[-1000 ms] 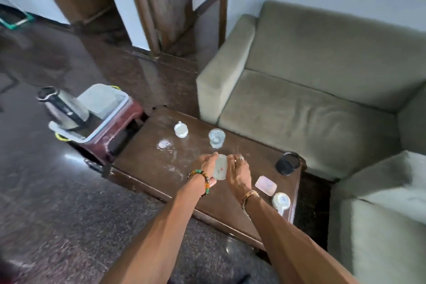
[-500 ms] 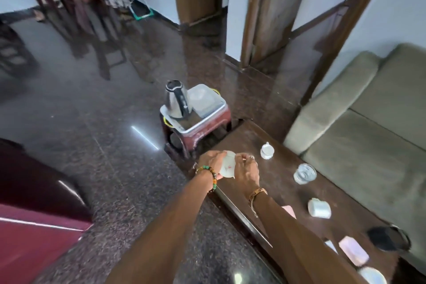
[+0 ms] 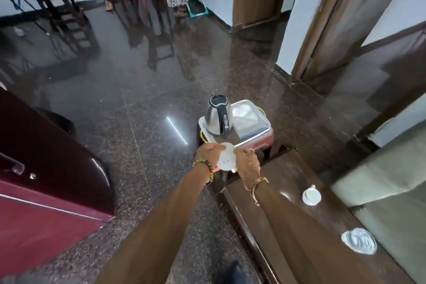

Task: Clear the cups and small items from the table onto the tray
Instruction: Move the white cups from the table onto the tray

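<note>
Fingers [image 3: 213,148] of both hands were clamped around a white cup [image 3: 227,159], the left hand [image 3: 209,153] on its left side and the right hand [image 3: 246,162] on its right. They held the cup in the air just short of the tray [image 3: 251,139], near the kettle [image 3: 218,118]. Lowered carelessly, it could clip the tray's near rim or knock the kettle. Another cup [image 3: 311,196] and a glass [image 3: 358,242] waited on the surface [image 3: 281,193].
</note>
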### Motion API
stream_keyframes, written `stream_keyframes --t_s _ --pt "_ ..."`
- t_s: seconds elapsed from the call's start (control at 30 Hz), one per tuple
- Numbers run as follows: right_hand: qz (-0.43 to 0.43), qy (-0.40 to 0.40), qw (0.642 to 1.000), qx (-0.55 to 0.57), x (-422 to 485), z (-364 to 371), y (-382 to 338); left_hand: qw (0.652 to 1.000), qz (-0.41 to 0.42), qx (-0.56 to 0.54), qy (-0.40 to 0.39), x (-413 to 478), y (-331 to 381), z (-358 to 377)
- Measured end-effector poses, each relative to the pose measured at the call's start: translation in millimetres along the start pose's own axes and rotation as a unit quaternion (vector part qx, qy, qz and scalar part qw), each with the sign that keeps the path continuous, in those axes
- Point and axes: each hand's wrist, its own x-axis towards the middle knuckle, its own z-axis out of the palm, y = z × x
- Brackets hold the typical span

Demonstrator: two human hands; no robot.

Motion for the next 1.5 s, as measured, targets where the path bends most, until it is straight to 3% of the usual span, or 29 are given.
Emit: stream_keyframes --t_s 0.17,0.4,0.53,0.63,0.77,0.93,1.1,1.2,1.5 --pt "-0.01 0.0 1.0 0.022 61.6 11.4 -41.4 0.999 0.024 -0.043 0.002 40.5 53.2 2.3" --pt "0.041 0.008 0.996 0.081 116.0 40.7 -46.4 0.999 0.011 0.01 -0.033 116.1 68.2 -3.4" --pt "0.088 0.063 0.985 0.134 149.5 50.0 -63.7 0.995 -0.006 0.014 -0.096 155.1 94.0 5.9" --pt "0.085 0.073 0.984 0.141 181.2 47.7 -84.9 0.992 0.004 0.034 -0.125 178.1 129.9 15.4" --pt "0.095 0.146 0.968 0.179 210.1 32.0 -99.4 0.984 -0.006 0.045 -0.173 193.6 164.6 42.6" --pt "0.133 0.179 0.953 0.204 231.2 6.5 -89.9 0.975 -0.027 0.071 -0.21 211.1 164.8 81.0" --pt "0.184 0.166 0.945 0.215 251.0 -14.5 -52.4 0.965 -0.08 0.127 -0.214 224.9 140.7 113.1" --pt "0.179 0.128 0.957 0.19 267.6 -22.8 -39.5 0.966 -0.1 0.126 -0.201 231.1 134.2 129.4" --pt "0.172 0.136 0.94 0.26 321.9 -43.6 -67.1 0.962 -0.093 0.111 -0.23 276.2 178.6 168.8"
